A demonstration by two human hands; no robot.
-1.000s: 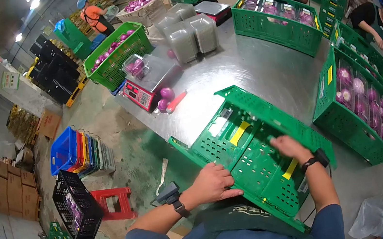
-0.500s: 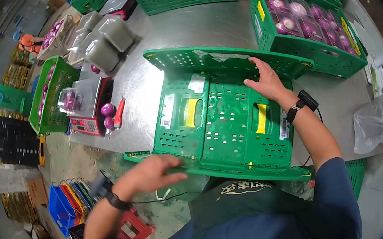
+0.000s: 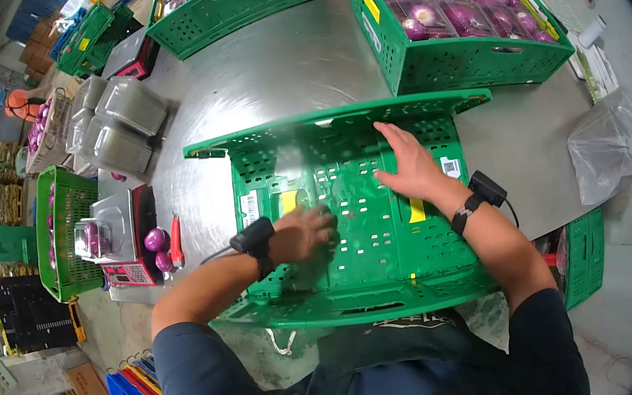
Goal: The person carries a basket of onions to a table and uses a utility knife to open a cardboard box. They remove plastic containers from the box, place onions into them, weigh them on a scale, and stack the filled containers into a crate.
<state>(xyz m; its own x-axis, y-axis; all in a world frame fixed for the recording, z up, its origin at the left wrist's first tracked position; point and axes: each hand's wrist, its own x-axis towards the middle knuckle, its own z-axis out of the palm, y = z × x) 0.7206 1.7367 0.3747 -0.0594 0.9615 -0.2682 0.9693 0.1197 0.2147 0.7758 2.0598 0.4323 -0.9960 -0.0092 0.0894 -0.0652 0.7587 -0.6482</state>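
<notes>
In front of me on the metal table lies a green collapsible crate, its long far and near walls raised and its end walls folded flat inside. My right hand is over its right half with fingers stretched and thumb spread, fingertips by the far wall. My left hand, blurred by motion, hovers over or touches the left folded panel, fingers apart and holding nothing visible. Contact of either hand with the plastic is hard to make out.
A green crate of boxed purple onions stands at the far right; another green crate is at the back. On the left are clear plastic containers, a scale, loose onions and a red-handled tool. A plastic bag hangs right.
My left hand has moved from the near-left edge to inside the crate. The crate now sits squarer to me, its far wall nearer. My right hand stays by the far wall.
</notes>
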